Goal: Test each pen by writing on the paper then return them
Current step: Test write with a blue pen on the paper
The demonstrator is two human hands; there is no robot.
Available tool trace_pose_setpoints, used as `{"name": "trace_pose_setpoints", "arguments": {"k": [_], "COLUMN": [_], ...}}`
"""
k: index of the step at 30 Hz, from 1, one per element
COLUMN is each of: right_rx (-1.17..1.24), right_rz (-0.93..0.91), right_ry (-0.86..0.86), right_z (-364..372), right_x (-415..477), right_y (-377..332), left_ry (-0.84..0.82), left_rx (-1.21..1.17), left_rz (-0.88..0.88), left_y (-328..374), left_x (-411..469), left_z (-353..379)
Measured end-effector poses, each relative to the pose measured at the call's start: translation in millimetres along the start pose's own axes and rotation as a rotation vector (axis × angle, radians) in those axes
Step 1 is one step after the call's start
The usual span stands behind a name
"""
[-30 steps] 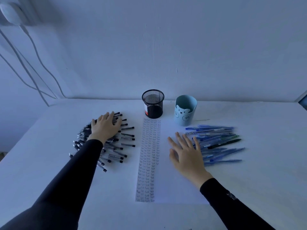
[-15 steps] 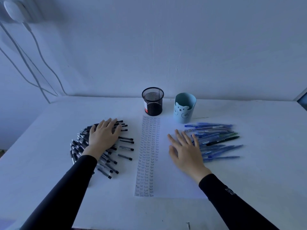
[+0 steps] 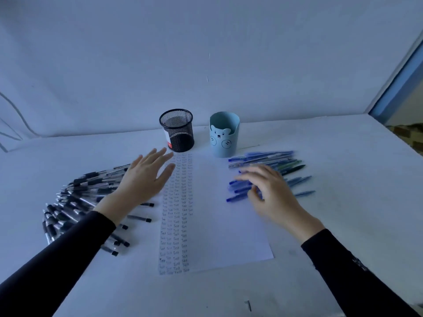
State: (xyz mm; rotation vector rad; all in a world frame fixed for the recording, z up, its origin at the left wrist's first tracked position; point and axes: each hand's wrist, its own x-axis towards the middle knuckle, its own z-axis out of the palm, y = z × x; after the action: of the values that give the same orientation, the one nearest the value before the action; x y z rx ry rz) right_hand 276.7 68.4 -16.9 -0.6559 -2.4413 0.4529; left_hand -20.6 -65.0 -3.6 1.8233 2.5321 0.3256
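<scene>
A white paper sheet lies in the middle of the table, its left strip filled with columns of small handwritten words. Left of it fans out a pile of black pens. On the right lies a pile of blue pens, with a few dark green ones. My left hand hovers with straight spread fingers over the black pile's right edge, fingertips near the paper's top. My right hand hangs over the blue pens, fingers loosely bent, holding nothing.
A black mesh pen cup and a light blue bear-faced cup stand at the paper's far end by the wall. The table's right edge runs along a window frame. Cables hang on the wall at left.
My left hand has lifted off the black pens and moved right toward the paper. My right hand has moved right onto the blue pens. The view has shifted right and closer.
</scene>
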Motion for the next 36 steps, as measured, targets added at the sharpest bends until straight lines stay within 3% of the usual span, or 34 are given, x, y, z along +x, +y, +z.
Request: {"name": "trace_pose_setpoints", "arguments": {"k": [7,14,22,25,29,33,36], "right_rx": [-0.166,-0.373,-0.520,-0.428,-0.106,0.326,0.325], "right_rz": [0.007,0.005,0.096,0.058,0.038,0.210,0.263], "right_ry": [-0.161,-0.096,-0.047,0.030,0.057,0.002,-0.041], "right_z": [-31,-26,-16,-11,4,25,35], "right_x": [-28,-43,-52,-51,-36,-6,13], "right_y": [15,9,-7,-27,-67,-104,-115], "left_ry": [-0.058,-0.006,-0.109,-0.122,-0.167,-0.144,-0.171], "left_rx": [0.158,0.216,0.214,0.181,0.128,0.169,0.237], "left_rz": [0.131,0.199,0.139,0.157,0.214,0.214,0.250], "left_y": [8,7,13,8,1,-1,-6], "left_x": [-5,-25,-29,-29,-29,-25,-19], "left_z": [8,13,9,9,3,2,0]}}
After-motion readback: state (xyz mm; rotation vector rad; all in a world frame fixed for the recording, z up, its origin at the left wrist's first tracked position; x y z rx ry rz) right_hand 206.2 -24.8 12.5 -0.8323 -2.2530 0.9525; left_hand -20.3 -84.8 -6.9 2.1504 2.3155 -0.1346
